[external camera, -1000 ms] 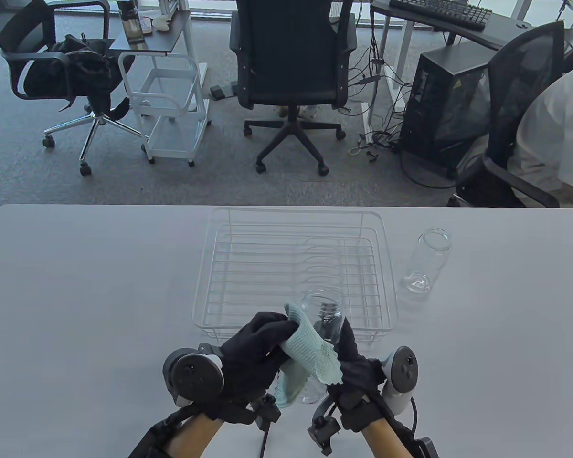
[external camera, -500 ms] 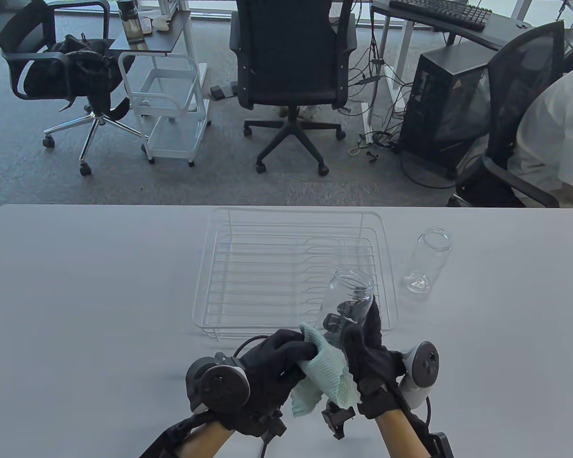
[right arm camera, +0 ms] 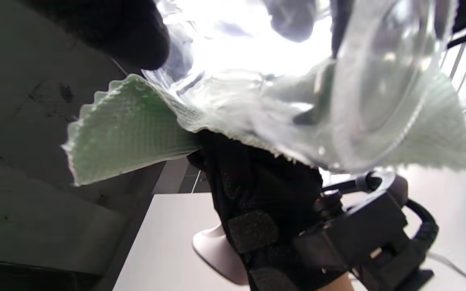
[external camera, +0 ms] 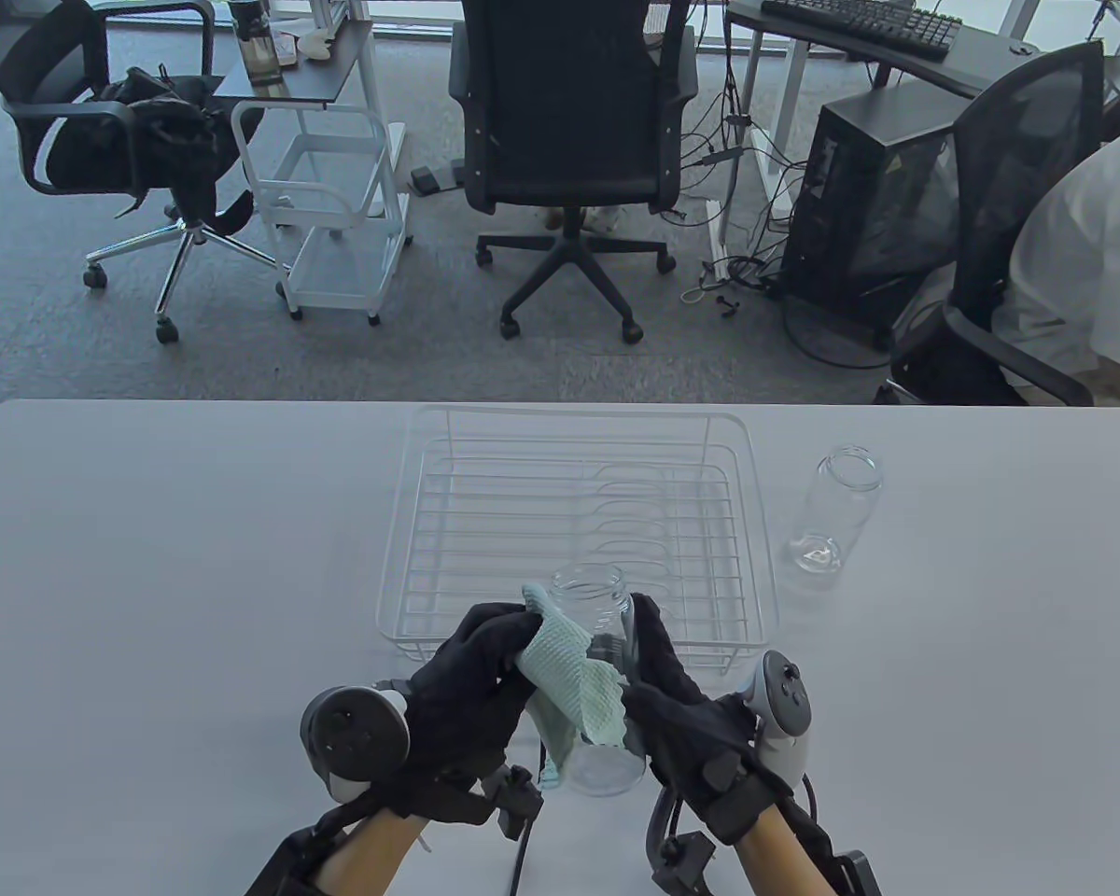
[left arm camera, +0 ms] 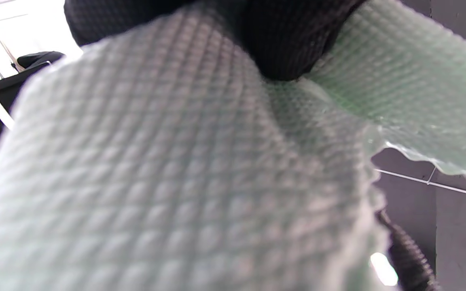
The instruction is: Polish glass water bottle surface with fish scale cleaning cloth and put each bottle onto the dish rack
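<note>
A clear glass bottle (external camera: pixel 603 611) is held upright above the table's near edge, its open mouth up. My right hand (external camera: pixel 665 693) grips the bottle from the right side. My left hand (external camera: pixel 474 674) holds a pale green fish scale cloth (external camera: pixel 565 677) against the bottle's left side. The cloth (left arm camera: pixel 176 182) fills the left wrist view. In the right wrist view the bottle (right arm camera: pixel 354 89) and the cloth (right arm camera: pixel 123 129) are seen from below. A second glass bottle (external camera: pixel 833 509) stands upright on the table, right of the white wire dish rack (external camera: pixel 401 560), which holds nothing.
The grey table (external camera: pixel 149 579) ends at its far edge behind the rack. Beyond it stand office chairs (external camera: pixel 574 140), a white cart (external camera: pixel 336 215) and a computer tower (external camera: pixel 868 205). A person in a white top (external camera: pixel 1083 261) sits at the far right.
Both hands and the bottle shifted left and nearer to me from half a second ago. The bottle went from tilted toward the rack to upright, with the cloth back against its side.
</note>
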`<act>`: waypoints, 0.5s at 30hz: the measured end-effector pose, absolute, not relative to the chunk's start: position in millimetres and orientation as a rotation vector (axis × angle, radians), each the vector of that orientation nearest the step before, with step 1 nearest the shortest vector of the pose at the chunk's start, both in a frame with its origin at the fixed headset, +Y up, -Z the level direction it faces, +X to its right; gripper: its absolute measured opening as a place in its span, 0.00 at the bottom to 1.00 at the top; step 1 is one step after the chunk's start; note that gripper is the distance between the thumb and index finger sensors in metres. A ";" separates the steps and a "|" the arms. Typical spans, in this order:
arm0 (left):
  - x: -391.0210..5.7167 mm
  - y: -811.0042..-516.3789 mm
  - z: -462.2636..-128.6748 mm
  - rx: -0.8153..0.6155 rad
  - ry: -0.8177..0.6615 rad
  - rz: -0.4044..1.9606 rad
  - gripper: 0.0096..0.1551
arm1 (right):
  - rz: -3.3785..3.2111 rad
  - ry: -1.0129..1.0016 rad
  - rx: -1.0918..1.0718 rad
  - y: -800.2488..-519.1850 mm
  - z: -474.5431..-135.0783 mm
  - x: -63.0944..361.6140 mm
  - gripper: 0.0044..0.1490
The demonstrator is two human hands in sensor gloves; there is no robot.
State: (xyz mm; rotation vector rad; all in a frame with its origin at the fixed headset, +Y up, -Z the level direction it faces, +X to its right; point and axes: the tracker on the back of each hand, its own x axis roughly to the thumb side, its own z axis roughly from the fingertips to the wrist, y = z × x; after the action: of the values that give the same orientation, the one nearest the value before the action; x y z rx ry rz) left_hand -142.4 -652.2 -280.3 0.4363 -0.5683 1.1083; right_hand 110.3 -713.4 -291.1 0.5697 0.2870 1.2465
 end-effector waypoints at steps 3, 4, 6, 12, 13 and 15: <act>-140.5 -657.3 -280.6 0.428 -0.567 1.091 0.20 | 1.323 0.205 0.569 -709.9 -291.1 116.2 0.51; -138.6 -657.7 -280.4 0.424 -0.579 1.086 0.20 | 1.349 0.164 0.576 -707.7 -291.2 118.3 0.52; -131.8 -657.5 -277.3 0.418 -0.615 1.064 0.21 | 1.373 0.085 0.562 -704.4 -291.8 120.7 0.54; -103.3 -663.6 -261.0 0.409 -0.747 0.853 0.21 | 1.367 -0.134 0.465 -697.4 -293.4 136.4 0.68; -100.0 -665.1 -259.4 0.404 -0.761 0.832 0.21 | 1.379 -0.162 0.450 -696.3 -293.5 139.5 0.69; -92.0 -667.2 -256.2 0.400 -0.791 0.783 0.21 | 1.394 -0.189 0.425 -693.8 -293.1 144.8 0.70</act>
State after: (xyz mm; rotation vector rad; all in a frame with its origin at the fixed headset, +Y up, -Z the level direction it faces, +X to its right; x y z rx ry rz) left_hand -92.0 -667.2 -256.2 0.3996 -0.7910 0.7829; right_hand 144.8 -693.8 -293.1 0.4255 -0.1890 1.3943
